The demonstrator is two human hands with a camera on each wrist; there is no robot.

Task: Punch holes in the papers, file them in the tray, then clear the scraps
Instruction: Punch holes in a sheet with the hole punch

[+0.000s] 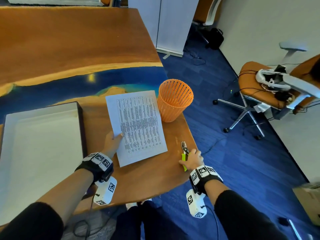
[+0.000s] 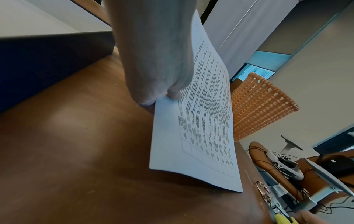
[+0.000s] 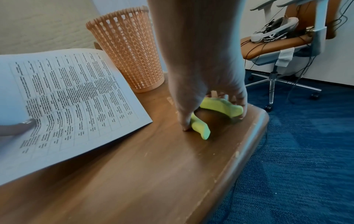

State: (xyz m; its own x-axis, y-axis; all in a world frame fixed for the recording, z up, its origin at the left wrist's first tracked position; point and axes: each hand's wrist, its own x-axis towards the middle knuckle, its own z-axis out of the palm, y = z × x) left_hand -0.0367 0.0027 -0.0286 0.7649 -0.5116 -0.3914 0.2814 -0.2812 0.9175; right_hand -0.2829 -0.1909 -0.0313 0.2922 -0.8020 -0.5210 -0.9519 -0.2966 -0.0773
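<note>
A printed paper (image 1: 138, 125) lies tilted near the table's front, its left edge raised. My left hand (image 1: 117, 136) pinches that edge, thumb on top; the left wrist view shows the hand (image 2: 165, 97) holding the sheet (image 2: 201, 128) just off the wood. A hole punch (image 1: 183, 151) with green handles lies close to the table's right edge. My right hand (image 1: 189, 159) curls round its handles; in the right wrist view the hand (image 3: 211, 118) has thumb and fingers on either side of the punch (image 3: 220, 106). A white-lined tray (image 1: 80, 129) sits to the left.
An orange mesh bin (image 1: 174, 101) stands on the table just beyond the paper. The table's rounded edge (image 3: 254, 128) runs right beside the punch, with blue carpet below. An office chair (image 1: 259, 87) loaded with cables stands to the right.
</note>
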